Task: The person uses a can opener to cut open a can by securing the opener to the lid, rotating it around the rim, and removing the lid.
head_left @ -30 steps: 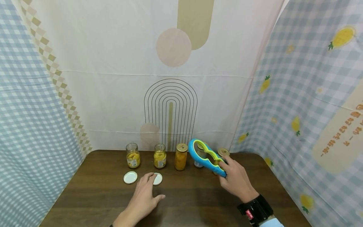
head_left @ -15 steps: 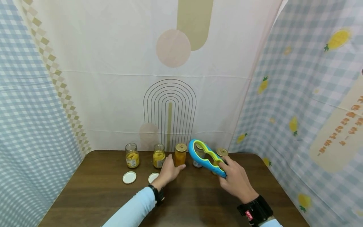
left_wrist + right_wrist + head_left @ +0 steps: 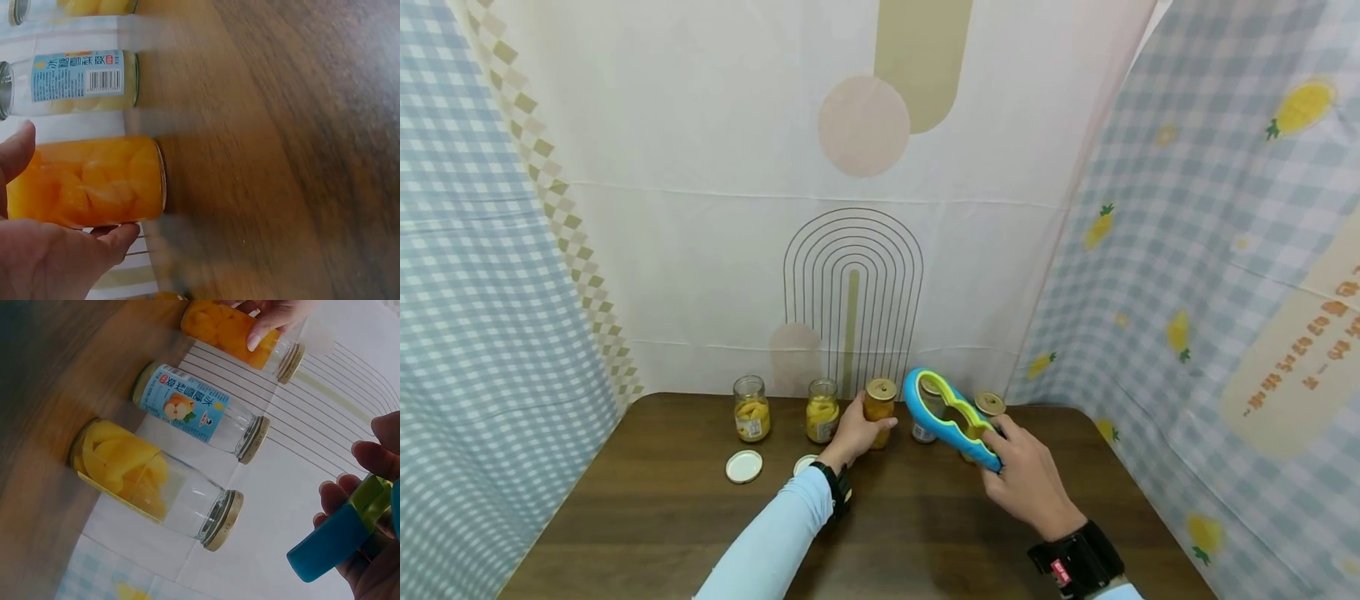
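My left hand (image 3: 853,433) grips the side of a gold-lidded jar of orange fruit pieces (image 3: 880,408) on the wooden table. In the left wrist view the thumb lies along one side of the glass and a finger along the other. A blue and lime-green jar opener (image 3: 951,435) is in my right hand (image 3: 1026,475), the fingers curled round its handle end. Its loop slants up and left, overlapping the two right-hand jars in the head view. Those are a blue-labelled jar (image 3: 181,403) and a lidded jar of yellow fruit (image 3: 119,469).
Left of the held jar stand two lidless jars of yellow fruit, one far left (image 3: 751,418) and one nearer (image 3: 822,414). A white lid (image 3: 744,467) lies before the first; another lid (image 3: 805,463) is partly hidden by the left wrist. A cloth backdrop (image 3: 715,275) hangs behind the table (image 3: 625,517).
My left hand has moved from above the second white lid, forward and right, onto the jar of orange fruit and taken hold of it. The right hand and jar opener have stayed nearly still.
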The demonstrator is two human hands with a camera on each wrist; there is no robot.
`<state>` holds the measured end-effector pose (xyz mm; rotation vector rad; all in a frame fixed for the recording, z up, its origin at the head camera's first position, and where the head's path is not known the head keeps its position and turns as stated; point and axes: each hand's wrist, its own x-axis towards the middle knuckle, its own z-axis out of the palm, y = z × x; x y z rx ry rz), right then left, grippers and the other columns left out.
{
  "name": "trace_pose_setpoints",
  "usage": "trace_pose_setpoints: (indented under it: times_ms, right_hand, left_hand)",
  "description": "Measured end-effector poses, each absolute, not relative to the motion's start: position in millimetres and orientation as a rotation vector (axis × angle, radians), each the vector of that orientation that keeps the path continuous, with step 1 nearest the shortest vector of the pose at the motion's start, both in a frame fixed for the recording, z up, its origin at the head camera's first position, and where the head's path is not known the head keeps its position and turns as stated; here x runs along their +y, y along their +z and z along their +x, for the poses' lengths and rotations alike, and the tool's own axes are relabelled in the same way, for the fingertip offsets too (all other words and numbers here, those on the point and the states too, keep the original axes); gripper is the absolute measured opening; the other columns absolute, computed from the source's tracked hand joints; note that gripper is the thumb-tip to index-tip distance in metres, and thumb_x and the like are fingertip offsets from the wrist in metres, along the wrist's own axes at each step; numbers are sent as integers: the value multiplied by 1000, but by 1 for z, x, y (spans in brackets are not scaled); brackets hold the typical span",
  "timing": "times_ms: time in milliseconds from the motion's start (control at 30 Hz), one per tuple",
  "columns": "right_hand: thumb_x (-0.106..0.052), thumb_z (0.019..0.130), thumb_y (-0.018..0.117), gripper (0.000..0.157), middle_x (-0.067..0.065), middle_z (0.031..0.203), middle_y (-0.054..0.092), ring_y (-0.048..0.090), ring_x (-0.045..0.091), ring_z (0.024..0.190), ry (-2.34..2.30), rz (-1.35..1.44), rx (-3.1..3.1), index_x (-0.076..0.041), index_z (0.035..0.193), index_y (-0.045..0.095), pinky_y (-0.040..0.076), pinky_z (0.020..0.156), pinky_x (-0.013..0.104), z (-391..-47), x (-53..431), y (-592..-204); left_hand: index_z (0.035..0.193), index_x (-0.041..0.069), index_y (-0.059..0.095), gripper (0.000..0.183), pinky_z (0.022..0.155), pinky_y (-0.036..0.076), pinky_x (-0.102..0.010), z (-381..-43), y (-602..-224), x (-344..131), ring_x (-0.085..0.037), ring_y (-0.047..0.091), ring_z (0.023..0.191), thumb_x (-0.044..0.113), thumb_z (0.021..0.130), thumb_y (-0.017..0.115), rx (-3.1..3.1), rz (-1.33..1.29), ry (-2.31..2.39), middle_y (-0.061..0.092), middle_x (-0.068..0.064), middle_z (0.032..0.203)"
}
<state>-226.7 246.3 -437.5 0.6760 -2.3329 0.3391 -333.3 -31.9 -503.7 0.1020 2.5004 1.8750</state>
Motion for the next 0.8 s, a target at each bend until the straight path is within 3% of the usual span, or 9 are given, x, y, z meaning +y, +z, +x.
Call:
trace_pose_setpoints:
  times_ms: [467,800]
  right_hand:
    - [-2,75,75,25,2,105,65,43,8,73,337,690,-2365,-21,82,60,37,66,23,-226,240,-441]
    - [-3,77,79,32,0,96,60,38,7,71,327,734,-2307,-22,78,54,33,64,22,-230,236,-433]
  left_hand:
    - [152,9,49,63,118,46,-61,-332,-508,-34,-40,58,138,21,98,80,2425,153,1939,60,-19,149]
    - [156,14,46,67,121,42,-64,-301,-499,-43,-40,54,144,27,99,79,2390,200,1931,57,-16,153]
